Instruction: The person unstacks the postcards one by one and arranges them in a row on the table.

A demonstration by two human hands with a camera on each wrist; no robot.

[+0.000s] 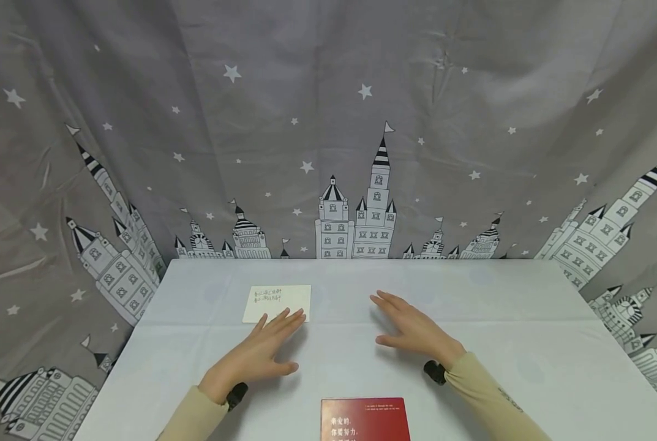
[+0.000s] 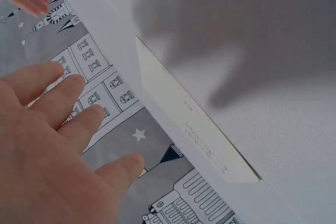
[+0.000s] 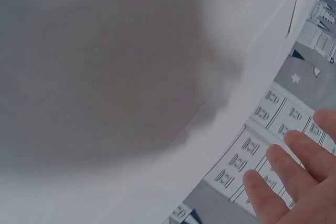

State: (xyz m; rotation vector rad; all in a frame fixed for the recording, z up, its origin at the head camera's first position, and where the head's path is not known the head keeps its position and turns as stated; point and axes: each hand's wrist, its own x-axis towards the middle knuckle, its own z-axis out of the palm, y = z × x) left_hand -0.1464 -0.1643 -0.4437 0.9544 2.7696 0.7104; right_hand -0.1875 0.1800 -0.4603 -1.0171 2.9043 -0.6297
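Observation:
My left hand (image 1: 262, 352) hovers over the table with its fingers spread and nothing in it. Its fingertips overlap the near edge of a cream card (image 1: 278, 301) in the head view. Two lines of handwriting run across that card, which also shows flat on the table in the left wrist view (image 2: 189, 124). To the right, my right hand (image 1: 413, 327) is held above the white tabletop, fingers extended and holding nothing. A red book (image 1: 364, 419) with white printed characters lies between the forearms at the bottom of the head view, its lower part cut off by the frame.
The white table (image 1: 499, 294) reaches back to a grey curtain (image 1: 317, 79) printed with castles and stars, which also hangs along both sides. A dark band (image 1: 237, 395) sits on the left wrist and another (image 1: 435, 372) on the right.

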